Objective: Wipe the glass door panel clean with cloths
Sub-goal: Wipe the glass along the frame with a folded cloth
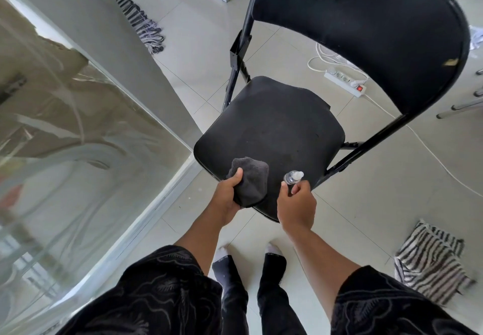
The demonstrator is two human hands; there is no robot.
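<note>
In the head view, the left hand (pixel 230 191) is gripping a dark grey cloth (pixel 252 182), with the thumb lying over the top of the bundle and the fingers curling under it. The cloth is bunching up just past the knuckles, over the near edge of a black chair (pixel 274 125). Just right of that grip, the right hand (pixel 296 206) is pinching a small clear bottle (pixel 293 177) between thumb and fingertips, its cap pointing away from the palm. Whether the bottle is resting on the seat or hanging just above it is not showing. The glass door panel (pixel 65 138) is standing well off to the left of the cloth hand and is showing curved smears across its surface. The step looks like readying cloth and liquid before wiping. To do it well, the person is likely needing to flatten the cloth into a pad instead of a ball, aim the bottle at the cloth or the glass and not at the seat, and use little liquid so the streaks are not spreading. A striped cloth (pixel 431 264) is lying on the floor, far right of the bottle hand, and may be serving for drying. A power strip (pixel 345 81) is sitting beyond the chair, so spray is best kept away from it.
</note>
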